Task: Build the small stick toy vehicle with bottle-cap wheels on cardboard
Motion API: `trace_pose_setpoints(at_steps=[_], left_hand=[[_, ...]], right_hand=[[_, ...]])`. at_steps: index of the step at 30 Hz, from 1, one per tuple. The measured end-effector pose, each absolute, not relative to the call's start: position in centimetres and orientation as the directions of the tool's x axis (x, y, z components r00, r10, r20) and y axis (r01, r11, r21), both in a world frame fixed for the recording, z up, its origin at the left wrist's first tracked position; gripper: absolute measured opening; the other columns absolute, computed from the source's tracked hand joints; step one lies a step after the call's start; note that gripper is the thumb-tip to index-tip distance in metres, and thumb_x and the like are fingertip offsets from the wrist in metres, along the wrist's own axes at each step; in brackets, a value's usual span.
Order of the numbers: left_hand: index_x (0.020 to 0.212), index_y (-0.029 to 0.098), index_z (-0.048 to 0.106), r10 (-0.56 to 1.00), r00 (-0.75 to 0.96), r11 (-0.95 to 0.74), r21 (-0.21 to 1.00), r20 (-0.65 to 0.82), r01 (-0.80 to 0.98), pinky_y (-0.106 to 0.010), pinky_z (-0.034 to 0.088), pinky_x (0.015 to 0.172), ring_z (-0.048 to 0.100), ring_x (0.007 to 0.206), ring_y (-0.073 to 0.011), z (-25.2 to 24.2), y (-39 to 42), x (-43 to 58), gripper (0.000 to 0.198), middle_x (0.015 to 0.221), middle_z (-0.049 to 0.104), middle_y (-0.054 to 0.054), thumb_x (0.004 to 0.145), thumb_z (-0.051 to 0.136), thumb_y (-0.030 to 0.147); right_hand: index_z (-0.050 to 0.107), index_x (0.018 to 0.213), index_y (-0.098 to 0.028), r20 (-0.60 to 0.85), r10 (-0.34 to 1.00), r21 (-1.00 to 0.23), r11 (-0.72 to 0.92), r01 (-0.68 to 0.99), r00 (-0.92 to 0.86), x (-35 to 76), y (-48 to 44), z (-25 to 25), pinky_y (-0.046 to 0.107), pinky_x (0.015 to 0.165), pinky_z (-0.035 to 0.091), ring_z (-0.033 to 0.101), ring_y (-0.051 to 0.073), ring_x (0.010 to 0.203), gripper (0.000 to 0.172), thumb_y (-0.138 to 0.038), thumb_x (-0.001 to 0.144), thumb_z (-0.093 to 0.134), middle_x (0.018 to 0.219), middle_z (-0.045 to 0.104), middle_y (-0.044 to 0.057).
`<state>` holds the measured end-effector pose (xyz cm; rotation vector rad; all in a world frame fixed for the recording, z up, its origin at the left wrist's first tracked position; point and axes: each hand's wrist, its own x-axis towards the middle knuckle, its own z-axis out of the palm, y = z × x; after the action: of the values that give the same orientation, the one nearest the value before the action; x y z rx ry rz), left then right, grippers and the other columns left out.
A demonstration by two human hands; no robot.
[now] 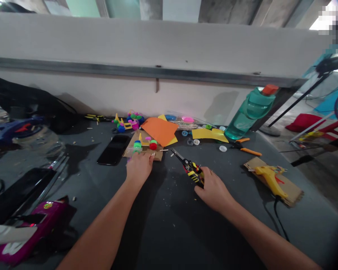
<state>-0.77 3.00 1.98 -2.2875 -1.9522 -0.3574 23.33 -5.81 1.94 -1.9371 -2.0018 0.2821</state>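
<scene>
My right hand (215,191) is wrapped round the handles of yellow, red and black snips (192,170). Their dark jaws point up and left, just above the table. My left hand (139,167) is closed at the near edge of a cardboard piece (157,154), and what its fingers hold, if anything, I cannot make out. Just beyond those fingers is a small assembly of green, blue and red bottle caps (153,145) with a yellow part (142,139). A thin pale stick (163,150) lies between the hand and the snips.
Left of the cardboard lies a black phone (114,150). Orange paper (160,130) is behind it. A green bottle (246,114), orange-handled pliers (250,151) and a yellow glue gun (272,180) with a cord are at right. A magenta power strip (33,228) sits front left.
</scene>
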Motion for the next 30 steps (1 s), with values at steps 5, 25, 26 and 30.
trace_pose_setpoints(at_steps=[5,25,26,30], left_hand=[[0.078,0.017,0.062,0.944,0.150,-0.187,0.104,0.294,0.977,-0.032,0.040,0.071,0.054,0.089,-0.0241,1.7,3.1,-1.3,0.029,0.083,0.063,-0.010,0.087,0.042,0.035],[0.089,0.016,0.058,0.981,0.193,-0.032,0.997,0.019,0.067,-0.019,0.041,0.042,0.052,0.057,-0.0111,0.3,-0.3,3.0,0.031,0.079,0.060,-0.002,0.082,0.047,0.044],[0.084,0.016,0.058,0.979,0.201,-0.034,0.997,0.019,0.074,-0.019,0.040,0.041,0.051,0.054,-0.0100,0.3,-0.2,2.9,0.031,0.075,0.059,-0.001,0.082,0.047,0.044],[0.078,0.016,0.057,0.982,0.190,-0.011,0.999,0.004,0.035,-0.017,0.036,0.038,0.046,0.048,-0.0077,0.1,0.0,2.6,0.031,0.067,0.055,0.001,0.081,0.049,0.045]], right_hand=[[0.049,0.103,-0.010,0.163,0.986,-0.372,0.093,0.924,-0.034,23.5,-5.8,1.4,0.035,0.068,0.039,0.056,0.025,0.078,0.043,-0.024,0.063,0.047,0.086,0.059,0.013],[0.047,0.105,-0.012,0.103,0.988,-0.288,0.136,0.948,-0.111,22.5,-6.2,2.0,0.036,0.078,0.038,0.054,0.025,0.088,0.041,-0.020,0.065,0.050,0.095,0.058,0.012],[0.047,0.106,-0.012,0.107,0.987,-0.284,0.143,0.948,-0.117,22.4,-6.3,2.0,0.036,0.079,0.038,0.054,0.025,0.089,0.042,-0.020,0.065,0.051,0.095,0.058,0.012],[0.047,0.106,-0.013,0.113,0.985,-0.275,0.155,0.949,-0.128,22.1,-6.4,1.9,0.037,0.079,0.037,0.053,0.025,0.089,0.042,-0.020,0.065,0.051,0.096,0.057,0.012]])
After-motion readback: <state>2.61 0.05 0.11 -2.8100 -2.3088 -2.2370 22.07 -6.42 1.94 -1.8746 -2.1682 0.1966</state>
